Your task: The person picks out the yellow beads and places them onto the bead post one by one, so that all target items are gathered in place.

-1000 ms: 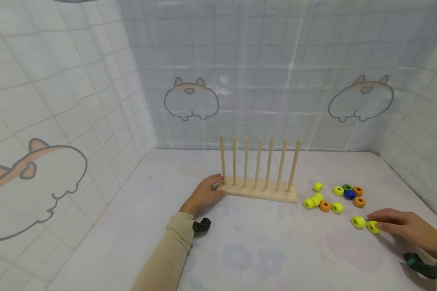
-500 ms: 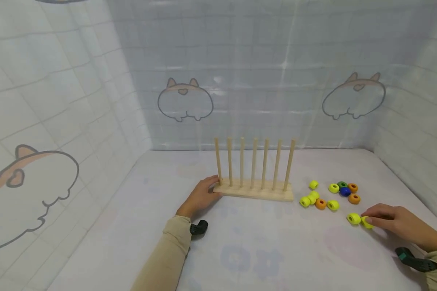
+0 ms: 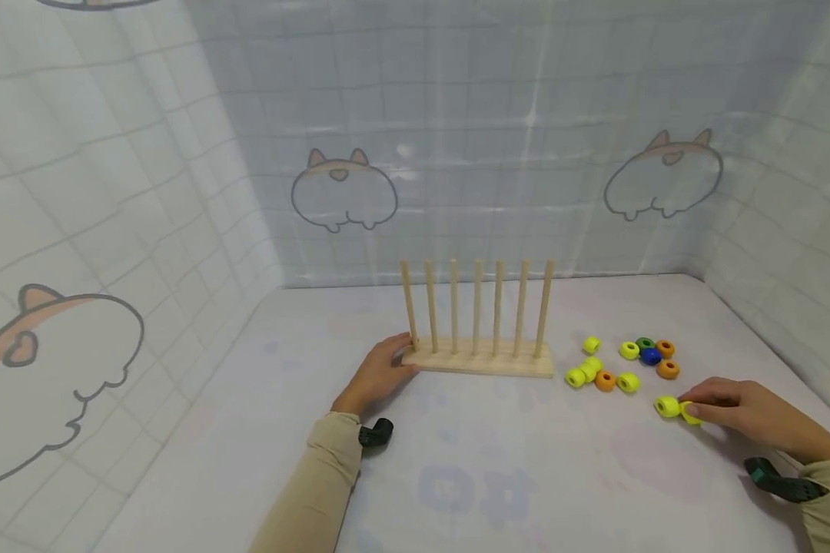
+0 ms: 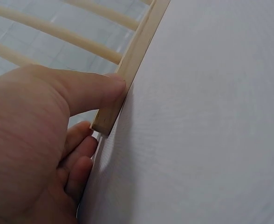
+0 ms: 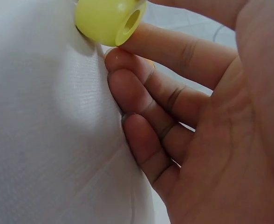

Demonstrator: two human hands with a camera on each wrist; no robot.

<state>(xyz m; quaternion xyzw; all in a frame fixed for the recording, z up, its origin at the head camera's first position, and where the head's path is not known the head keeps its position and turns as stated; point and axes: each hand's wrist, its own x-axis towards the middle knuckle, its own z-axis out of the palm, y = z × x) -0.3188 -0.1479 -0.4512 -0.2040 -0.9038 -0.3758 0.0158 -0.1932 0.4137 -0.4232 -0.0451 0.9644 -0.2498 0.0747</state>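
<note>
My left hand (image 3: 379, 374) holds the left end of a wooden peg stand (image 3: 484, 367), a flat base with a row of upright bare dowels. In the left wrist view the thumb presses the front edge of the base (image 4: 133, 58), while the other fingers lie behind its end. At the right, my right hand (image 3: 750, 411) pinches a yellow bead (image 5: 104, 21) between thumb and index finger, low at the tabletop. The bead's hole shows in the right wrist view. Just left of it lies another yellow bead (image 3: 667, 406), right up against it in the head view.
Several loose beads lie between the stand and my right hand: yellow ones (image 3: 628, 382), orange ones (image 3: 668, 369), a blue one (image 3: 651, 356) and a green one (image 3: 645, 343). A patterned white cloth (image 3: 498, 438) covers the table. Tiled-print curtains (image 3: 470, 138) enclose the back and sides.
My right thumb and fingers have closed on the yellow bead and shifted it left, up to its neighbour. The left hand keeps its hold on the stand. The head view has turned slightly.
</note>
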